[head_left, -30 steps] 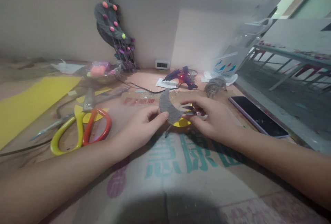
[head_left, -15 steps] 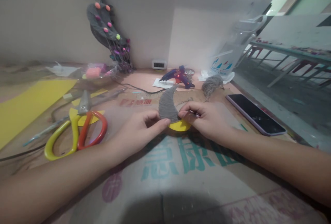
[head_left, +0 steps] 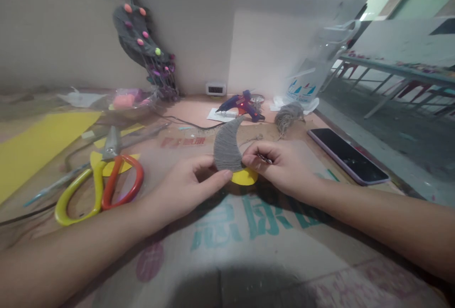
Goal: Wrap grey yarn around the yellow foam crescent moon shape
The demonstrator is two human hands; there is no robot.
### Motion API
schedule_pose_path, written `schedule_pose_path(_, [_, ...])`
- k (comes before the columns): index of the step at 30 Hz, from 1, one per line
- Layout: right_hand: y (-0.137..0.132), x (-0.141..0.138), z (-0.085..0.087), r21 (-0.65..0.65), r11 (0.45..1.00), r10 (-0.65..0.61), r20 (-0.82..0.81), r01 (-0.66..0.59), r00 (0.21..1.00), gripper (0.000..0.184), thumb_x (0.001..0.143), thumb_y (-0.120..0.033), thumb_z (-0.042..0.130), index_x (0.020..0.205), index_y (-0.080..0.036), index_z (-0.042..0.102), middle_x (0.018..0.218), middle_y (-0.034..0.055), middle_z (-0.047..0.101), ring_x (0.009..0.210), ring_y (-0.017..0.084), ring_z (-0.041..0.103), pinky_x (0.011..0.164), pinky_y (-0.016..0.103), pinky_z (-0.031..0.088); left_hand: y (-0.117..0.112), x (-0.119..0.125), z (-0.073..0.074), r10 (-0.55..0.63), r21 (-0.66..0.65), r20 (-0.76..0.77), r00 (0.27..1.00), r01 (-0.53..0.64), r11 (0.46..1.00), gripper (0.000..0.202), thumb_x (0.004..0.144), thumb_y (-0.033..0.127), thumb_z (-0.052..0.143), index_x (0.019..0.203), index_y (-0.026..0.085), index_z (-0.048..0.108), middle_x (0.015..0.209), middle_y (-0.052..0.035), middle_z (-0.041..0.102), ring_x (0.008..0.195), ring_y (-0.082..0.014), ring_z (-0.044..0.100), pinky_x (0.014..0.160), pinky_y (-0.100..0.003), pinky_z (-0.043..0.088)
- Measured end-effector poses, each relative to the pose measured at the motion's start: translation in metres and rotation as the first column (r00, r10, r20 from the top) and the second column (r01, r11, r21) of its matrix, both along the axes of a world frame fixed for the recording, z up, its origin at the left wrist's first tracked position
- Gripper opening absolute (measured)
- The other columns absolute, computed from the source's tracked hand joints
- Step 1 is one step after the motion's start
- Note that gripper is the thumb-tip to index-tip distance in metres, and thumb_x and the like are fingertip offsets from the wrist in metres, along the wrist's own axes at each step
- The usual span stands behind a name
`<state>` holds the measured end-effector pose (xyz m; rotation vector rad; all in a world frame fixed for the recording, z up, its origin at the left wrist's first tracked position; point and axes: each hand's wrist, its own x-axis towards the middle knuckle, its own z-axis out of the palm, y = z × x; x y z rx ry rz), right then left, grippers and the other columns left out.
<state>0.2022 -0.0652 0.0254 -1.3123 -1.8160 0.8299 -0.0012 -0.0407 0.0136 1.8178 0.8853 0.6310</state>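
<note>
A yellow crescent moon cutout (head_left: pixel 244 176), mostly wrapped in grey yarn (head_left: pixel 227 144), is held up in front of me with its pointed tip upward. The lower end shows bare yellow. My left hand (head_left: pixel 199 180) pinches its left edge, thumb on the front and fingers behind. On the other side, my right hand (head_left: pixel 272 163) is closed at the inner edge where wrapping meets bare yellow, its fingertips pinching the yarn. A thin strand runs behind that hand toward a grey yarn ball (head_left: pixel 288 117).
Yellow-and-red-handled scissors (head_left: pixel 97 185) and a yellow sheet (head_left: pixel 46 142) lie left. At the back are a glue gun (head_left: pixel 241 104) with a red light, a small digital clock (head_left: pixel 215 89) and a decorated grey moon (head_left: pixel 137 38). A phone (head_left: pixel 346 154) and a plastic container (head_left: pixel 309 71) are right.
The crescent and both hands sit slightly lower and farther left in view, while the whole scene has shifted a little left. Both hands keep their hold.
</note>
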Motion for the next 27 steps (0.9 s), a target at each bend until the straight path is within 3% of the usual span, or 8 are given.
schedule_pose_path(5, [0.0027,0.0009,-0.0039,-0.123,0.985,0.09,-0.201,-0.117,0.975,0.03,0.08,-0.046,0.061,0.069,-0.017,0.059,0.066,-0.0012,0.057,0.06,0.011,0.05,0.057,0.023,0.042,0.0007,-0.0018,-0.0018,-0.051,-0.005,0.05,0.997,0.051,0.999,0.027,0.087,0.039,0.058,0.105,0.022,0.069,0.097,-0.001,0.073,0.093,-0.0195,0.065,0.083,-0.03,0.051])
schedule_pose_path(10, [0.0041,0.0007,-0.003,-0.222,0.963,0.083,-0.29,-0.152,0.953,0.03,0.077,-0.046,0.065,0.07,-0.017,0.059,0.065,-0.0013,0.057,0.059,0.011,0.051,0.057,0.025,0.044,0.0004,-0.0012,-0.0016,-0.052,-0.035,0.051,0.997,0.054,0.998,0.029,0.086,0.039,0.058,0.106,0.021,0.069,0.099,-0.0029,0.073,0.094,-0.021,0.065,0.084,-0.032,0.052])
schedule_pose_path(13, [0.0044,0.0001,-0.0025,-0.215,0.966,0.077,-0.295,-0.145,0.952,0.031,0.076,-0.047,0.066,0.068,-0.018,0.057,0.064,-0.0016,0.056,0.058,0.011,0.05,0.057,0.025,0.044,-0.0001,-0.0007,0.0004,-0.041,-0.08,0.037,0.998,0.043,0.996,0.027,0.084,0.038,0.06,0.103,0.021,0.069,0.094,-0.003,0.073,0.09,-0.0214,0.066,0.08,-0.032,0.052])
schedule_pose_path(19, [0.0056,0.0004,-0.0036,-0.157,0.981,0.071,-0.235,-0.11,0.969,0.035,0.076,-0.051,0.065,0.068,-0.018,0.058,0.066,-0.0006,0.056,0.063,0.013,0.052,0.061,0.027,0.046,0.0025,-0.0024,0.0009,-0.01,-0.113,0.152,0.988,0.027,0.993,0.025,0.088,0.04,0.053,0.093,0.022,0.07,0.095,-0.0026,0.073,0.093,-0.0201,0.065,0.084,-0.031,0.05])
schedule_pose_path(27, [0.0032,-0.001,-0.0067,-0.105,0.988,0.092,-0.203,-0.115,0.975,0.047,0.076,-0.064,0.059,0.067,-0.018,0.057,0.065,-0.0005,0.054,0.061,0.012,0.048,0.057,0.025,0.043,-0.0009,0.001,0.0043,0.043,-0.005,-0.023,0.999,-0.043,0.999,0.02,0.084,0.037,0.057,0.09,0.02,0.067,0.08,-0.0011,0.07,0.08,-0.0192,0.063,0.067,-0.027,0.05])
